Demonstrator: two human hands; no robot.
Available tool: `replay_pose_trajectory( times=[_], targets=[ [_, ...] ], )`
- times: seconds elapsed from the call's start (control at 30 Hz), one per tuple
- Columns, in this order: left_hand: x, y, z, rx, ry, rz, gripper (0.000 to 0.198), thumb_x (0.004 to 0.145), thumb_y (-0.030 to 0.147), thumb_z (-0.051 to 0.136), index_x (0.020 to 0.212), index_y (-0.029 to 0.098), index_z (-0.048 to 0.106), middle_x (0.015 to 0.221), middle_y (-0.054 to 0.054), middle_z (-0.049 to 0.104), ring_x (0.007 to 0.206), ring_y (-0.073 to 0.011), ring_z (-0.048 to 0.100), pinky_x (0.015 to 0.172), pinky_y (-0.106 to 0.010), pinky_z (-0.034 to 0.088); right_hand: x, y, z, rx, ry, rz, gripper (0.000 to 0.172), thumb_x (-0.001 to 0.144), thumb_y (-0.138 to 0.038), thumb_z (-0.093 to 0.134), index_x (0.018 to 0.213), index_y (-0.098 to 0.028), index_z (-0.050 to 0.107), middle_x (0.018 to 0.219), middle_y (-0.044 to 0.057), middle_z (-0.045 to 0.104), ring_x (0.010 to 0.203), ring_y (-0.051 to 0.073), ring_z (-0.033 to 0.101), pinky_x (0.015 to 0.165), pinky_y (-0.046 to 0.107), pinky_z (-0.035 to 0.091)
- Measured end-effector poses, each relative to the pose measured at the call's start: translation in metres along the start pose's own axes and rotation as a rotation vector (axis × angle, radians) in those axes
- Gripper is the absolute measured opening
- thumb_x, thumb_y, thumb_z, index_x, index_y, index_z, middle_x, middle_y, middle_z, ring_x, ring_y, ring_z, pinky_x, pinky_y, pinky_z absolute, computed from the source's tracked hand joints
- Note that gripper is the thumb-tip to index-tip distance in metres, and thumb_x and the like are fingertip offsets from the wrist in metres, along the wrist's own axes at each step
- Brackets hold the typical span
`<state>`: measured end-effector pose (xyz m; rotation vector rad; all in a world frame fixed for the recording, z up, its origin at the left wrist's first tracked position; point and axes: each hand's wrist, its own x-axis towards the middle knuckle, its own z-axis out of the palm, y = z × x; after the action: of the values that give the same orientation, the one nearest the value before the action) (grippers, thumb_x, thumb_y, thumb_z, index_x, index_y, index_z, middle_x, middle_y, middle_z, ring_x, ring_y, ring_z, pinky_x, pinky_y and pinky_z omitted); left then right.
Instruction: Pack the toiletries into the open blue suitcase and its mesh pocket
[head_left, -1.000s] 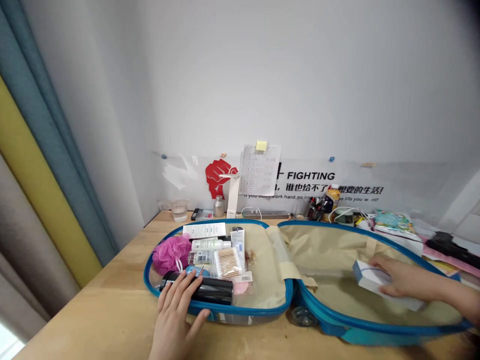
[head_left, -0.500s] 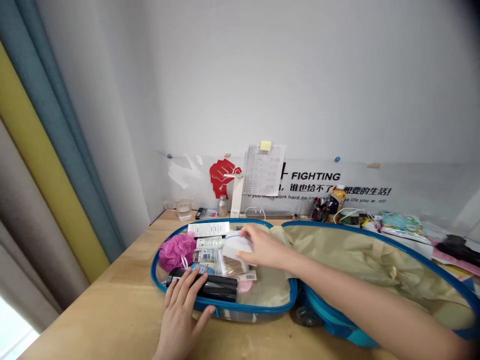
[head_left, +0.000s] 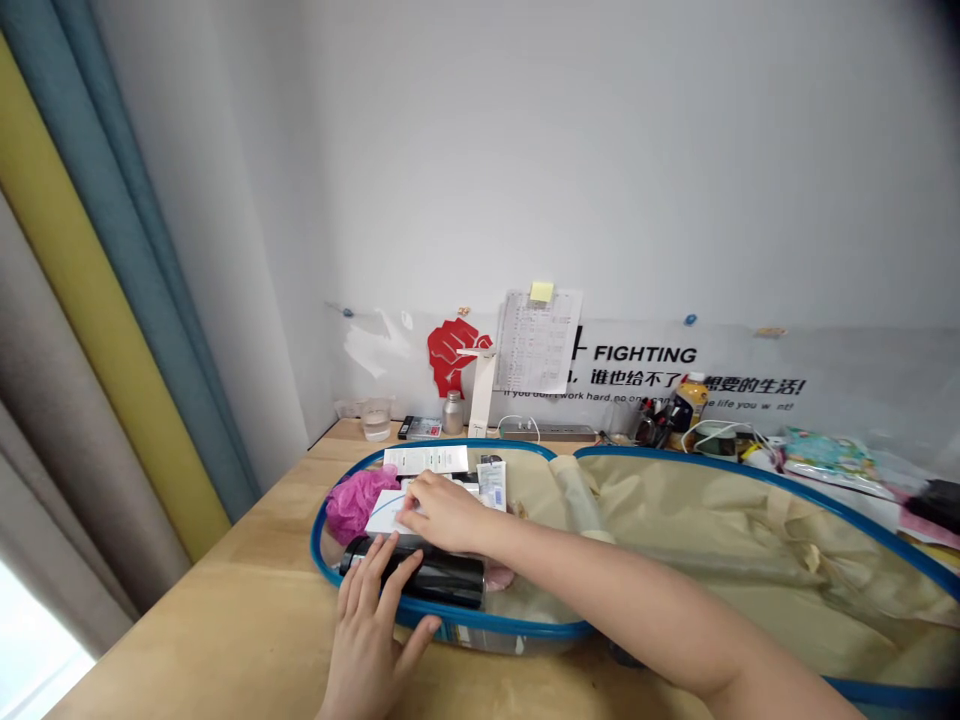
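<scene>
An open suitcase (head_left: 525,628) with a blue rim and beige lining lies on the table. My left hand (head_left: 373,610) rests with spread fingers on a black cylinder (head_left: 450,578) at the near side of the left half, its thumb by the rim. With curled fingers, my right hand (head_left: 442,512) grips a flat white box (head_left: 382,514) marked by a thin blue line. The box lies over other packed items, beside a pink bath puff (head_left: 358,503). Behind it are a white printed box (head_left: 425,460) and a white tube (head_left: 493,484). My hand and the box hide the cotton swabs.
The suitcase's right half (head_left: 697,510) spreads open beside the packed one. Along the wall stand a plastic cup (head_left: 376,424), a small jar (head_left: 453,413), a white lamp (head_left: 481,395), a power strip (head_left: 559,432) and a yellow-labelled bottle (head_left: 688,402). Curtains hang at the left.
My right hand has moved left with the white box, from above the cotton swabs to beside the bath puff. My left hand stays on the black cylinder. The view has shifted slightly.
</scene>
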<state>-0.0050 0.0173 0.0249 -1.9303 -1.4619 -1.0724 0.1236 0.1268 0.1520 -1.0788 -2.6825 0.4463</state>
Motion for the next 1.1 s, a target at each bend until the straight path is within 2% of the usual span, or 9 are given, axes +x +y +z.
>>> replay_pose_trajectory(
  times=[0.17,0.37,0.47,0.63,0.7,0.8,0.87,0.97,1.1],
  targets=[
    [-0.001,-0.002,0.001,0.000,-0.023,0.042,0.050,0.089,0.043,0.055,0.135,0.023,0.050,0.143,-0.011,0.053,0.134,-0.0287,0.046,0.115,-0.044,0.024,-0.012,0.004,-0.001,0.010,-0.046,-0.020,0.028,0.092,-0.022,0.043,0.115,-0.019,0.057,0.125,0.010,0.063,0.114,0.023,0.060,0.098,0.043,0.041],
    [0.000,-0.004,0.001,-0.014,-0.031,0.045,0.051,0.089,0.042,0.055,0.137,0.024,0.049,0.138,-0.009,0.058,0.133,-0.0272,0.048,0.117,-0.043,0.022,-0.013,0.007,0.000,0.035,-0.080,-0.034,0.036,0.092,-0.022,0.043,0.126,-0.020,0.053,0.136,0.012,0.058,0.127,0.028,0.054,0.107,0.058,0.034],
    [0.002,-0.004,0.000,-0.004,-0.035,0.055,0.052,0.090,0.042,0.055,0.137,0.022,0.048,0.137,-0.009,0.059,0.132,-0.0268,0.048,0.118,-0.042,0.019,-0.012,0.008,-0.005,0.056,-0.094,-0.047,0.037,0.091,-0.024,0.046,0.127,-0.020,0.054,0.138,0.012,0.057,0.130,0.027,0.052,0.108,0.056,0.035],
    [0.001,-0.004,-0.002,0.015,-0.052,0.058,0.055,0.090,0.042,0.054,0.140,0.021,0.044,0.139,-0.010,0.058,0.133,-0.0274,0.047,0.118,-0.044,0.016,-0.029,0.024,-0.042,0.101,0.008,-0.030,0.046,0.093,-0.031,0.045,0.138,-0.021,0.046,0.148,0.010,0.047,0.137,0.021,0.044,0.112,0.040,0.036],
    [0.001,-0.004,-0.003,0.006,-0.051,0.054,0.057,0.091,0.043,0.052,0.143,0.021,0.041,0.141,-0.011,0.055,0.134,-0.0277,0.046,0.118,-0.045,0.016,-0.049,0.037,-0.063,0.102,0.063,0.020,0.048,0.094,-0.034,0.042,0.140,-0.020,0.044,0.148,0.010,0.047,0.135,0.021,0.046,0.111,0.040,0.037],
    [0.009,-0.007,-0.005,-0.019,-0.056,0.042,0.063,0.092,0.045,0.049,0.148,0.022,0.035,0.147,-0.012,0.050,0.136,-0.0280,0.044,0.118,-0.045,0.019,-0.092,0.056,-0.086,0.075,0.097,0.082,0.042,0.094,-0.036,0.042,0.131,-0.020,0.053,0.139,0.010,0.055,0.129,0.023,0.050,0.109,0.043,0.039],
    [0.022,-0.008,-0.006,-0.027,-0.092,0.030,0.061,0.092,0.044,0.049,0.149,0.025,0.035,0.148,-0.009,0.049,0.138,-0.0282,0.042,0.117,-0.046,0.022,-0.121,0.066,-0.091,0.034,0.088,0.113,0.036,0.093,-0.034,0.042,0.121,-0.020,0.060,0.131,0.011,0.060,0.125,0.024,0.053,0.107,0.045,0.040],
    [0.048,-0.009,-0.006,-0.029,-0.203,0.046,0.053,0.093,0.044,0.047,0.144,0.028,0.045,0.148,-0.005,0.049,0.140,-0.0287,0.039,0.116,-0.048,0.025,-0.148,0.073,-0.082,-0.103,0.000,0.136,0.032,0.089,-0.026,0.047,0.117,-0.019,0.061,0.132,0.012,0.059,0.124,0.025,0.054,0.106,0.045,0.041],
    [0.071,-0.005,-0.005,-0.054,-0.412,0.069,0.050,0.096,0.047,0.042,0.142,0.029,0.048,0.151,-0.004,0.045,0.141,-0.0295,0.037,0.113,-0.052,0.032,-0.137,0.073,-0.062,-0.187,-0.100,0.074,0.044,0.078,-0.019,0.062,0.122,-0.020,0.057,0.141,0.013,0.051,0.130,0.028,0.049,0.110,0.045,0.037]
  ],
)
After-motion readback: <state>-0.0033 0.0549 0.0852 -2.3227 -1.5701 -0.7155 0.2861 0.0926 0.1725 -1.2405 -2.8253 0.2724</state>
